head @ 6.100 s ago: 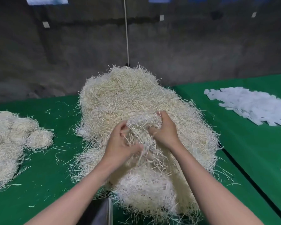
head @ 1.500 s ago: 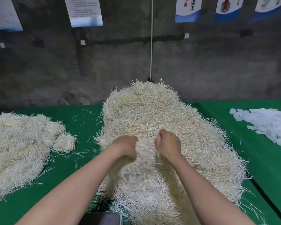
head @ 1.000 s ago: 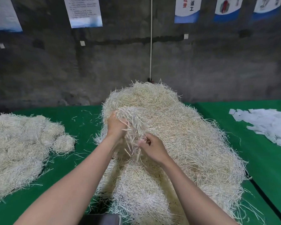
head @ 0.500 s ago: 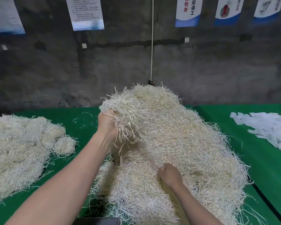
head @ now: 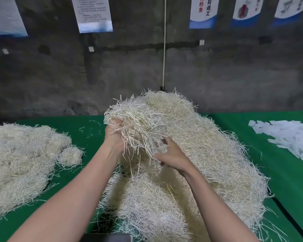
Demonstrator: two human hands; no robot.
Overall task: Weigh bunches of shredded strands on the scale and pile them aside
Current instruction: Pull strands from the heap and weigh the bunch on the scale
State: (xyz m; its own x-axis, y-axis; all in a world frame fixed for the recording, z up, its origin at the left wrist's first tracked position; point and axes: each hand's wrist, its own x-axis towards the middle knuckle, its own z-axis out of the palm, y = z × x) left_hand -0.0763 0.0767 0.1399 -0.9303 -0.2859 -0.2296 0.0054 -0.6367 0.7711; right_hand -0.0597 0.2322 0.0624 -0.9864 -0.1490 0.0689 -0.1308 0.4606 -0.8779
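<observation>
A big heap of pale shredded strands [head: 208, 154] fills the middle of the green table [head: 287, 172]. My left hand [head: 113, 137] grips a bunch of strands [head: 138, 124] and holds it lifted above the heap. My right hand [head: 171, 156] is at the bunch's lower right side, fingers spread and touching the hanging strands. At the bottom edge a dark flat thing, maybe the scale [head: 107, 238], shows only a sliver.
A second pile of bunched strands [head: 19, 163] lies at the left of the table. White paper slips [head: 287, 137] are spread at the right. A dark seam [head: 290, 219] divides the table at the right. A grey wall with posters stands behind.
My left hand lifted the bunch clear of the heap. My right hand dropped into the heap, then rose again to the bunch's underside with fingers spread.
</observation>
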